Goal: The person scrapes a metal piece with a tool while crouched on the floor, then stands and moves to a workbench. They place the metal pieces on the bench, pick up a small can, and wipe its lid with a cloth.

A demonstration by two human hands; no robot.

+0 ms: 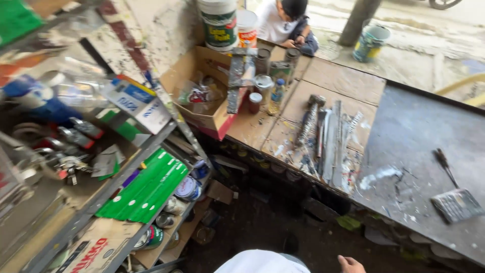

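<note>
Only one hand shows, low and holding nothing, fingers loose; the other is unseen. Ahead, paint-caked sticks overhang the bench edge and could be knocked off.

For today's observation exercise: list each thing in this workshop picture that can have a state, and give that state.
Cardboard box: open, flaps up, filled.
White bucket: upright, lid on.
Small bottle: upright, capped.
Brush: lying flat on bench.
Right hand: empty, at frame's bottom edge.
Left hand: not in view.
</note>
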